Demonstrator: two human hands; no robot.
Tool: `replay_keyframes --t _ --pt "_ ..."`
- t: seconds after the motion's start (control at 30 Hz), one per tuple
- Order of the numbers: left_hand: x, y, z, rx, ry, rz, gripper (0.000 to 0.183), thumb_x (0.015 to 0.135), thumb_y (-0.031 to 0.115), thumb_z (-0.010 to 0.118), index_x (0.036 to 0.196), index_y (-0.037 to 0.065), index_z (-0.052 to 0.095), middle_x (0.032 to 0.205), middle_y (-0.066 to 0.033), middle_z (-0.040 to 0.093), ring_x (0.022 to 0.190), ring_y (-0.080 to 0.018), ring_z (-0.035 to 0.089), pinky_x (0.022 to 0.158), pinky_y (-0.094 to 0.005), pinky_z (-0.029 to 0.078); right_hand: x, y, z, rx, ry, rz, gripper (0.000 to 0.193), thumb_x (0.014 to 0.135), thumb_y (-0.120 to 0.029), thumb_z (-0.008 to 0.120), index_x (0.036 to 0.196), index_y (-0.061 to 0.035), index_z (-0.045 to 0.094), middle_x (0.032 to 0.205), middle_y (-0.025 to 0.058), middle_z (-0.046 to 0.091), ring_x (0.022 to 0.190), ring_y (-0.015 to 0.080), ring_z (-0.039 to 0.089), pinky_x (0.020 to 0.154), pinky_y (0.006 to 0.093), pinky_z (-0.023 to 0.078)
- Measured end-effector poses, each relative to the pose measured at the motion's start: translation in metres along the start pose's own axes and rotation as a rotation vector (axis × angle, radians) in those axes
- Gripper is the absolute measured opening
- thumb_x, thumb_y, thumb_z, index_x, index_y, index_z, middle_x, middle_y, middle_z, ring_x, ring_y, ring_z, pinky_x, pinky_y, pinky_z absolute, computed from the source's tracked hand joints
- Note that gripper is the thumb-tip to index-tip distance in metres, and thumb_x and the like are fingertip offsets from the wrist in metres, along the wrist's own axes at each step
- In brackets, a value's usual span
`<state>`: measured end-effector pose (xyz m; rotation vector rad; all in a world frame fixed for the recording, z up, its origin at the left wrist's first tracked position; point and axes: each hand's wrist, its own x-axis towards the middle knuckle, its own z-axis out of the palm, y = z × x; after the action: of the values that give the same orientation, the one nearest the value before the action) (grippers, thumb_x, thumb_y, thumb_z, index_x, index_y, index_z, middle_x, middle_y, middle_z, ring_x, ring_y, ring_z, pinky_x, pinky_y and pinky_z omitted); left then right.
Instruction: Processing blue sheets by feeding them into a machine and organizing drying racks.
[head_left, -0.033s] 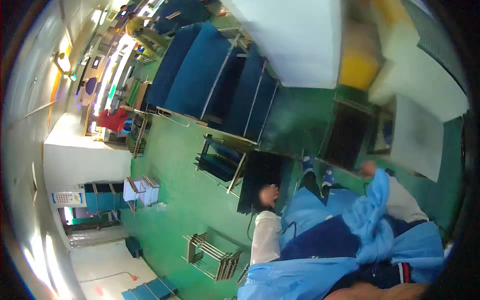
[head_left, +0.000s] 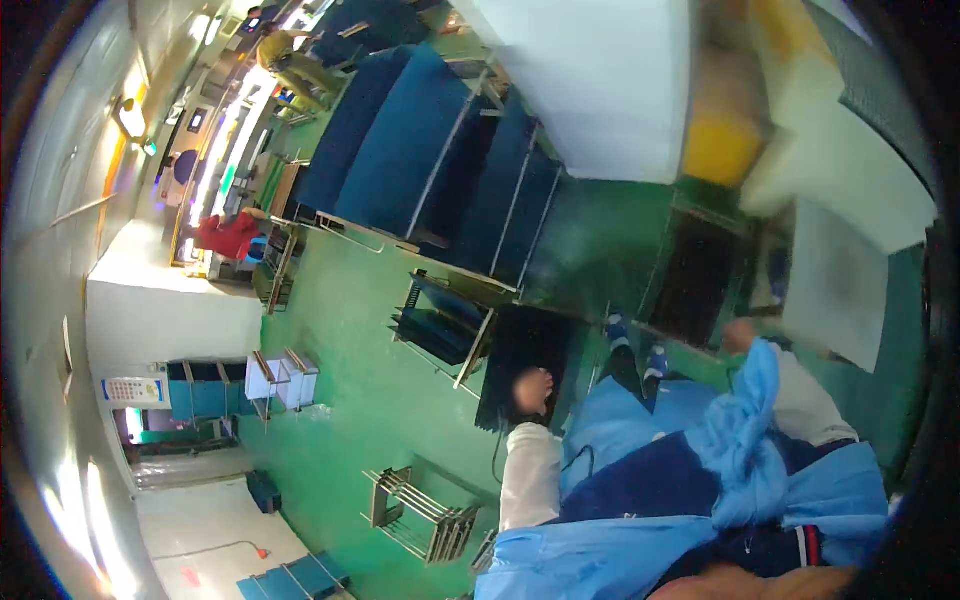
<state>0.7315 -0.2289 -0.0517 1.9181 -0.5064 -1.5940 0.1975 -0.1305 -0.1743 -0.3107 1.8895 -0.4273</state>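
Note:
My left hand (head_left: 532,391), with a dark band and cord at the wrist, hangs in front of a black ribbed panel (head_left: 510,340). Its fingers look loosely bent and a little apart, with nothing visible in them; whether it touches the panel I cannot tell. On the other side, my right hand (head_left: 740,337) is blurred beside a dark floor mat (head_left: 690,275) and a pale grey panel (head_left: 835,290). Its finger pose is unclear. A light blue garment (head_left: 745,440) is knotted over my dark clothing, and white sleeves cover both forearms.
Ahead stands a large rack with dark blue covers (head_left: 400,150); a smaller rack of dark boards (head_left: 440,325) is nearer. A metal frame (head_left: 425,510) sits on the green floor at left. White machine housing (head_left: 600,90) fills the upper right. Two people work at a far bench.
My left hand has turned slightly, its fingers now pointing more upward. The surroundings sit slightly lower in view; my right hand stays in nearly the same place.

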Motion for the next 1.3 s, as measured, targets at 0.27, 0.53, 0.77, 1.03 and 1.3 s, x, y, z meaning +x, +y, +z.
replay_keyframes --t 0.27,0.53,0.77,1.03,1.3 --pt "0.073 0.166 -0.066 -0.122 0.121 0.636 0.017 0.088 0.021 0.063 0.096 0.005 0.061 0.082 -0.0052 0.064 0.070 -0.0163 0.060 0.058 -0.0294 0.047 -0.021 -0.298 -0.049 0.061 -0.196 -0.427 0.019 0.084 -0.020 0.060 0.081 -0.0017 0.057 0.063 0.0100 0.056 0.047 0.0155 0.050 0.039 0.0273 0.038" --pt "0.098 0.361 -0.081 -0.580 0.263 0.688 0.029 0.090 0.029 0.063 0.096 0.002 0.055 0.081 -0.0072 0.060 0.062 -0.0163 0.056 0.053 -0.0285 0.044 -0.047 -0.605 0.014 -0.107 -0.168 -0.878 0.025 0.084 -0.025 0.060 0.079 -0.0004 0.061 0.073 0.0088 0.062 0.059 0.0159 0.060 0.050 0.0278 0.048" --pt "0.138 0.446 -0.093 -0.575 0.351 0.605 0.044 0.090 0.037 0.063 0.113 0.000 0.052 0.104 -0.0108 0.056 0.086 -0.0233 0.057 0.069 -0.0339 0.049 -0.067 -0.796 0.099 -0.158 -0.162 -1.094 0.032 0.084 -0.030 0.061 0.082 0.0014 0.065 0.077 0.0112 0.065 0.072 0.0190 0.062 0.065 0.0326 0.049" --pt "0.196 0.493 -0.100 -0.624 0.260 0.573 0.033 0.092 0.035 0.060 0.096 0.003 0.056 0.085 -0.0069 0.058 0.069 -0.0173 0.057 0.058 -0.0313 0.047 0.000 -0.894 0.160 -0.228 0.198 -1.435 0.033 0.084 -0.029 0.057 0.092 0.0013 0.067 0.092 0.0212 0.067 0.090 0.0342 0.064 0.078 0.0394 0.048" --pt "0.244 0.510 -0.123 -0.569 0.285 0.537 0.025 0.092 0.027 0.057 0.084 0.004 0.064 0.072 -0.0032 0.062 0.051 -0.0094 0.048 0.045 -0.0240 0.035 0.020 -0.924 0.185 -0.349 0.195 -1.242 0.034 0.084 -0.029 0.060 0.101 0.0004 0.066 0.099 0.0203 0.066 0.095 0.0361 0.062 0.082 0.0421 0.048"
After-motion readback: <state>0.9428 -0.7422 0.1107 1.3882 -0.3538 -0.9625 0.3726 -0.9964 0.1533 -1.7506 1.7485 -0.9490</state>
